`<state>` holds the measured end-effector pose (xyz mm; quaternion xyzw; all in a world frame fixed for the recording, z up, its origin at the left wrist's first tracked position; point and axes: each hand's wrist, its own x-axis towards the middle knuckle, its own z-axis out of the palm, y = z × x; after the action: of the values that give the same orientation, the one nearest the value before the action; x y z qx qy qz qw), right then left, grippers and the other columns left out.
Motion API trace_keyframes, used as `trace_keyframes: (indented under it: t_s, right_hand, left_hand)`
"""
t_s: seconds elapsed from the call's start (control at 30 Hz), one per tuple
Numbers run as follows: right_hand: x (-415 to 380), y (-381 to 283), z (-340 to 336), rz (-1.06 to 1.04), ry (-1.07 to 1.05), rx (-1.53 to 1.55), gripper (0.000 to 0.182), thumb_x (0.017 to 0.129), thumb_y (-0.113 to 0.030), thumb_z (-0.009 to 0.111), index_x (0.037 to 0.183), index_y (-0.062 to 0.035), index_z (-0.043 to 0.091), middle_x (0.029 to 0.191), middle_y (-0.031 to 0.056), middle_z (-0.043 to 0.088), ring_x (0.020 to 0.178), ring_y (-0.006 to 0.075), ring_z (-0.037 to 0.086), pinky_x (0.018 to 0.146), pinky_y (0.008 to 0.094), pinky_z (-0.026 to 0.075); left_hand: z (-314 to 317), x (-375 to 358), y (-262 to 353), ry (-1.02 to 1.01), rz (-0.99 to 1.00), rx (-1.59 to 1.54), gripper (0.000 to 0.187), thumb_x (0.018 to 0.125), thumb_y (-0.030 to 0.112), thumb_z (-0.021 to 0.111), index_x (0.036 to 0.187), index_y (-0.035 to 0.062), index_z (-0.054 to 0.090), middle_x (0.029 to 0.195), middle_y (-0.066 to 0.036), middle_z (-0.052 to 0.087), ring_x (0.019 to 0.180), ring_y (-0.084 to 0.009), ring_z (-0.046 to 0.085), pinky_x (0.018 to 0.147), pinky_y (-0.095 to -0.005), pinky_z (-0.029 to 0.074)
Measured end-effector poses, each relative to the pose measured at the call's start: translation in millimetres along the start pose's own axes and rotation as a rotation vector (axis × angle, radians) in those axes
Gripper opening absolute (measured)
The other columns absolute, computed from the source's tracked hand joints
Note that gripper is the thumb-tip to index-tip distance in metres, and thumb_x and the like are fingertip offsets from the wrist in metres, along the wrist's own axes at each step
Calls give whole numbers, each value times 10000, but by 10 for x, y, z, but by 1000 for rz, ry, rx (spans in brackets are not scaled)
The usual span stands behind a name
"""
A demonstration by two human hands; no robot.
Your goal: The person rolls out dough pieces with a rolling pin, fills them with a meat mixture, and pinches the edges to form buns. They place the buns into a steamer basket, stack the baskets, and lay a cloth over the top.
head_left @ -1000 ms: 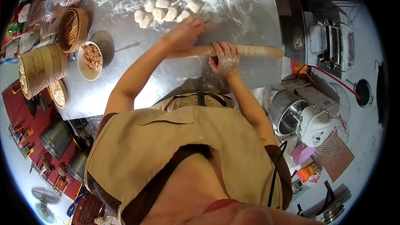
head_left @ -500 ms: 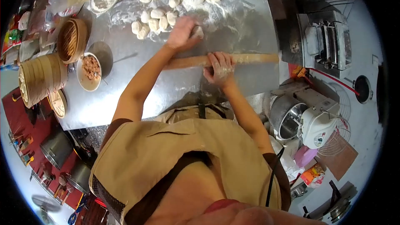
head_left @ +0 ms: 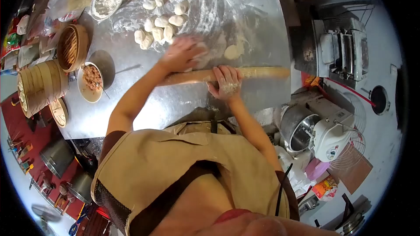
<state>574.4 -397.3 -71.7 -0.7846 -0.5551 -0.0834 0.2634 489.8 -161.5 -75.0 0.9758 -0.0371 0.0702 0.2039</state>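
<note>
Here's the rolling pin (head_left: pixel 264 72), lying crosswise on the metal table (head_left: pixel 262 98), its left stretch reaching back to the left forearm and its right end out near the table's right side. And the right hand (head_left: pixel 228 81) has it, around the middle! Fingers curl over the top, thumb on the near side, flour across the back of the hand; a closed grip, with a long bare length of wood out to the right.

Just past the pin, a flat dough disc (head_left: pixel 232 52) lies beyond the right hand, clear of those fingers. Over to the left hand (head_left: pixel 186 53), on the far side of the pin: it's a blur, something pale by its fingers, and I can't tell how far it's open or whether it holds anything.

Further out, dough pieces (head_left: pixel 158 33) cluster on the floury surface beyond that hand. Wide left, a bowl of filling (head_left: pixel 90 98), and beside it a bamboo steamer (head_left: pixel 83 49).
</note>
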Motion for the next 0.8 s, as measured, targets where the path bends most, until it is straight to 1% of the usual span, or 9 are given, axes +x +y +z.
trace_keyframes:
  t_s: [0.17, 0.23, 0.27, 0.4, 0.5, 0.57, 0.67, 0.73, 0.8]
  right_hand:
    - [11, -17, 12, 5, 22, 14, 493, 699, -376, 625, 1099, -95, 561, 1064, 86, 543, 1010, 267, 502, 899, 414, 332]
    - [-3, -6, 22, 8, 7, 29, 520, 681, -371, 642, 1118, -102, 555, 1071, 75, 545, 1000, 270, 499, 897, 426, 319]
    - [5, -5, 20, 10, 8, 23, 520, 681, -371, 642, 1118, -102, 555, 1071, 75, 545, 1000, 270, 499, 897, 426, 319]
    - [-4, -7, 45, -2, 15, 23, 522, 668, -357, 655, 1114, -103, 554, 1069, 79, 543, 998, 277, 498, 892, 432, 321]
    - [-39, 14, 59, -3, 18, 10, 536, 662, -351, 667, 1123, -107, 546, 1069, 80, 542, 1001, 285, 500, 885, 437, 329]
    - [-63, -3, 1, -31, 25, 50, 538, 657, -353, 679, 1119, -110, 549, 1067, 73, 545, 999, 277, 509, 880, 431, 336]
    - [-208, 1, -114, -44, -25, 56, 533, 640, -358, 696, 1094, -116, 559, 1055, 58, 545, 991, 250, 519, 868, 413, 352]
    - [-251, 18, -146, -55, -26, 42, 528, 637, -362, 696, 1085, -116, 559, 1041, 52, 541, 987, 238, 519, 861, 405, 363]
    - [-293, 9, -170, -37, -36, 48, 528, 622, -354, 713, 1070, -117, 567, 1037, 48, 541, 980, 236, 521, 862, 403, 363]
  left_hand:
    - [-515, -538, -624, 96, -169, 145, 397, 767, 171, 587, 1155, 110, 528, 1181, -158, 498, 1091, -325, 470, 897, -392, 397]
    - [-512, -279, -636, 249, -455, 367, 418, 712, 132, 599, 1118, 56, 528, 1170, -161, 492, 1050, -343, 474, 877, -433, 388]
    - [-547, -20, -650, 446, -321, 383, 431, 711, 132, 605, 1129, 68, 526, 1181, -160, 483, 1060, -356, 465, 889, -445, 382]
    - [-279, 1033, -798, 470, -337, 294, 560, 807, 345, 598, 1289, 115, 429, 1292, -164, 426, 1173, -359, 402, 992, -475, 323]
    - [123, 1326, -730, 283, -507, 32, 572, 831, 441, 472, 1321, 148, 433, 1318, -159, 425, 1226, -348, 360, 1044, -476, 234]
    - [42, 1173, -252, 255, -280, 309, 588, 831, 416, 561, 1329, 151, 394, 1336, -140, 393, 1248, -350, 337, 1019, -532, 261]
    - [40, 344, 325, -241, 9, 94, 591, 865, 414, 517, 1379, 190, 332, 1454, -105, 265, 1364, -298, 187, 1098, -535, 94]
    - [96, -258, 324, -323, 138, 48, 607, 848, 397, 540, 1378, 182, 337, 1483, -93, 211, 1387, -289, 119, 1110, -523, 64]
    - [-57, -380, 139, -284, -20, 298, 611, 808, 347, 595, 1356, 189, 375, 1424, -96, 302, 1349, -273, 209, 1093, -498, 149]
